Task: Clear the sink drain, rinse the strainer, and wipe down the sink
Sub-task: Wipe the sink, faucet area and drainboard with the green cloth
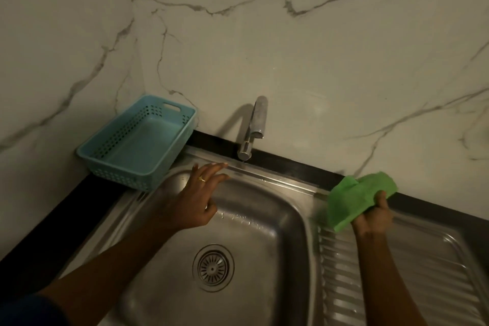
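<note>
A steel sink point(264, 219) fills the lower middle, with the round strainer point(213, 267) seated in its drain. My left hand point(195, 198) rests flat on the sink's back left rim, fingers spread and holding nothing. My right hand point(373, 217) grips a crumpled green cloth point(357, 196) over the back corner of the ribbed drainboard point(397, 272), right of the basin. Water drops glisten on the basin's back wall.
A chrome tap point(254, 127) stands behind the basin against the marble wall. A blue plastic basket point(105, 164), with nothing in it, sits at the back left corner on the dark counter point(66, 209).
</note>
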